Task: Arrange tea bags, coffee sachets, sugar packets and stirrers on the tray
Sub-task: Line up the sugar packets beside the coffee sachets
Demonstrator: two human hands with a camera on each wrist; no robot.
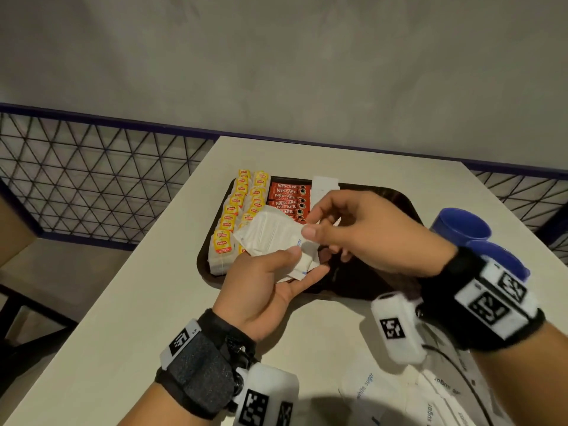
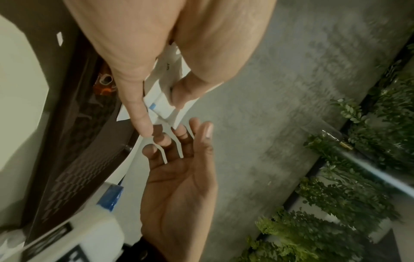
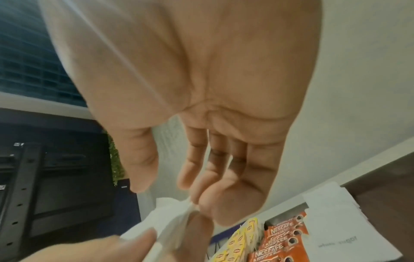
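Holding a fanned stack of sugar packets point(image 1: 270, 238) above the tray point(image 1: 396, 195), the left hand point(image 1: 261, 290) grips them while the right hand point(image 1: 362, 229) pinches one from the top. Next move, judged: place it beside the coffee sachets point(image 1: 289, 198).

tray point(image 1: 396, 198): dark brown, faint checked texture on its floor
tea bags point(image 1: 229, 222): white sachets with yellow labels and a red logo, in two rows at the tray's left end
coffee sachets point(image 1: 287, 199): red with white lettering and a dark cup print, just right of the tea bags
sugar packets point(image 1: 273, 238): plain white with a small blue mark and blue lettering, held over the tray
cups point(image 1: 461, 227): blue, right of the tray
table point(image 1: 138, 302): off-white
wrist bands point(image 1: 196, 364): black, carrying white blocks with black square codes
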